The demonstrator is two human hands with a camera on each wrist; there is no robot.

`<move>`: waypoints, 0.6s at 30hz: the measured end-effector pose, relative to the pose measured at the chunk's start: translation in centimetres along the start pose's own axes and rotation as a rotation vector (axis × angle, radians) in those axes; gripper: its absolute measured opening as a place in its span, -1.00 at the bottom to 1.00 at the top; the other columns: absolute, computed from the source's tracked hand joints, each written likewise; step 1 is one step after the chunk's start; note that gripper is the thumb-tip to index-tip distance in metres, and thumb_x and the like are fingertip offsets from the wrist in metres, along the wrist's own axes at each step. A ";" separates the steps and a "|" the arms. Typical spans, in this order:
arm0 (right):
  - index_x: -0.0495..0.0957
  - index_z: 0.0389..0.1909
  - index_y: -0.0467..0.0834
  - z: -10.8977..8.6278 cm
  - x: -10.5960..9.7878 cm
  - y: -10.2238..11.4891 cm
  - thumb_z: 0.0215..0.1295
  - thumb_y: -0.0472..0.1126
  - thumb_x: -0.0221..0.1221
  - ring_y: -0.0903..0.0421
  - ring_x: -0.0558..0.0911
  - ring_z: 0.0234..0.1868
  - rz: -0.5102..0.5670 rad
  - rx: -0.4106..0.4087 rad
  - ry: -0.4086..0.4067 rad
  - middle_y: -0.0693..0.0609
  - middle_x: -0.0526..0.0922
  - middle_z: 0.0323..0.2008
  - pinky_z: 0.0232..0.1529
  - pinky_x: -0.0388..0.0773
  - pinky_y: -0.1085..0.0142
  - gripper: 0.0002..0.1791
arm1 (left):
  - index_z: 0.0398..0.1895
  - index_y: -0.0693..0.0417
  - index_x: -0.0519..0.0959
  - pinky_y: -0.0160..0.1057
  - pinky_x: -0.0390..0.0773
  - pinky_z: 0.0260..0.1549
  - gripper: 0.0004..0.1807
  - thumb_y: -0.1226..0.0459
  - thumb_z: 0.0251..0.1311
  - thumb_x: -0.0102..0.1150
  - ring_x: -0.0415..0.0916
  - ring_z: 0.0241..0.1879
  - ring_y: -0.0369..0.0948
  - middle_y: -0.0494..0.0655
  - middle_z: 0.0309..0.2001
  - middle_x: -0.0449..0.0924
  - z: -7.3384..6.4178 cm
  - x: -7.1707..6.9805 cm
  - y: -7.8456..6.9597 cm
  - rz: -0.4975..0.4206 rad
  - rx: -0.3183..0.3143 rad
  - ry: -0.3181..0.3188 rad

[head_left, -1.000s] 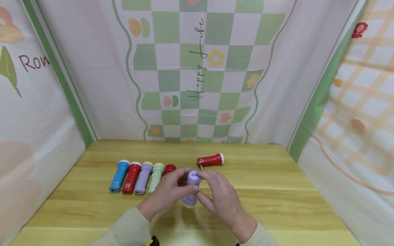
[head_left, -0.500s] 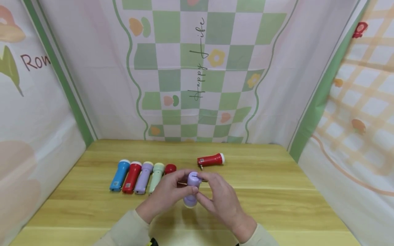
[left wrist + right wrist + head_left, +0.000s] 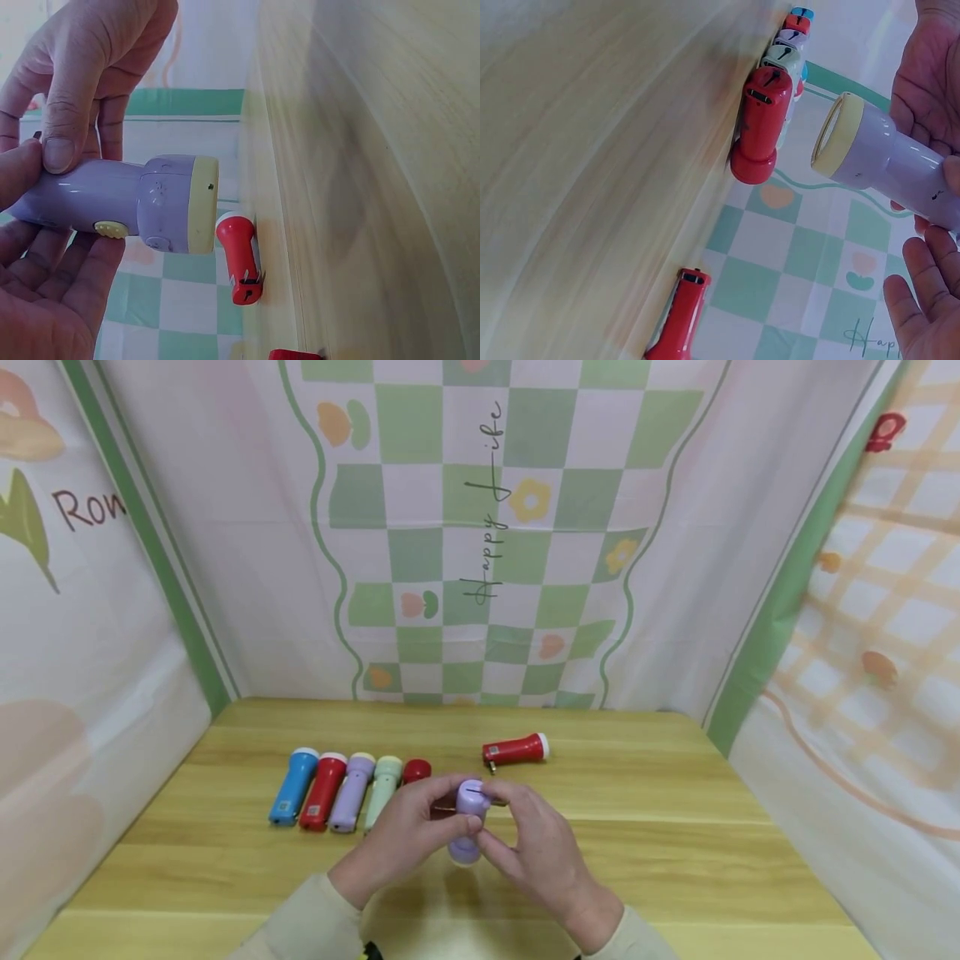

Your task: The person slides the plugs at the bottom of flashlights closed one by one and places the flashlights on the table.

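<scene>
Over the table's near middle, both hands hold a purple flashlight (image 3: pixel 471 814) with its cream-rimmed head pointing down. My left hand (image 3: pixel 401 827) grips its body, the thumb across the near side. At the tail end, my right hand (image 3: pixel 536 839) pinches the flashlight between thumb and forefinger. In the left wrist view, the right thumb (image 3: pixel 60 150) presses on the purple body, and a yellow ribbed switch (image 3: pixel 111 229) shows on its side. A small dark piece juts out by the tail there; its kind is unclear. The flashlight's tail is cut off in the right wrist view.
Left of the hands lies a row of flashlights: blue (image 3: pixel 293 787), red (image 3: pixel 324 792), purple (image 3: pixel 352 793), pale green (image 3: pixel 384 792) and a red one (image 3: pixel 417 770) partly hidden. Another red flashlight (image 3: pixel 517 750) lies behind the hands, metal prongs sticking out. Printed cloth (image 3: pixel 480 552) hangs behind the wooden table (image 3: pixel 675 860).
Both hands keep their hold and have barely moved. The purple flashlight's tail end turns slightly, its dark slot now more slanted. The head view shifts a little.
</scene>
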State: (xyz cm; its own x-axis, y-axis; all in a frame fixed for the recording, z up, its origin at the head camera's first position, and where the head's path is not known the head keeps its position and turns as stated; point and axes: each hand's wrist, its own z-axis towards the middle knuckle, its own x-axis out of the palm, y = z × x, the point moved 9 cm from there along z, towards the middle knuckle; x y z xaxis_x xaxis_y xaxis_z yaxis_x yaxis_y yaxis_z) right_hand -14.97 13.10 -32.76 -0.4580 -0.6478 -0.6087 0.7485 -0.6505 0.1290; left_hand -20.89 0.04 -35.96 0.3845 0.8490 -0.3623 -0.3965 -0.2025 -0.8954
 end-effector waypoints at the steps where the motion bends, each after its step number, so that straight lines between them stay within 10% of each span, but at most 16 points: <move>1: 0.46 0.22 -0.23 0.0 -0.1 0.1 0.18 -0.15 0.47 0.06 0.73 -0.04 -0.003 -0.014 -0.012 -0.02 0.70 0.00 -0.01 0.74 0.24 -0.37 | 0.30 -0.11 0.59 -0.31 0.66 0.06 -0.53 0.06 0.36 0.36 0.66 0.04 -0.25 -0.24 0.03 0.72 0.0 0.0 0.0 0.007 0.000 -0.002; 18: 0.49 0.16 -0.21 -0.2 0.2 0.2 0.14 -0.17 0.50 0.08 0.74 -0.09 0.025 -0.009 -0.021 0.00 0.72 -0.04 -0.05 0.74 0.27 -0.40 | 0.33 0.04 0.57 -0.33 0.69 0.04 -0.50 0.16 0.36 0.37 0.69 0.06 -0.22 -0.17 0.05 0.73 -0.5 -0.1 -0.4 0.003 0.037 -0.045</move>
State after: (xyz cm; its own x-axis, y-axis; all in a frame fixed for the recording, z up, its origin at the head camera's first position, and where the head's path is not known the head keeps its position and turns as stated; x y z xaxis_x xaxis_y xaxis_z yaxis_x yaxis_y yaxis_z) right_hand -14.85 12.95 -32.99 -0.4493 -0.6720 -0.5887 0.7642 -0.6304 0.1364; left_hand -20.38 -0.17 -35.69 0.3460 0.8696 -0.3522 -0.4283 -0.1876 -0.8840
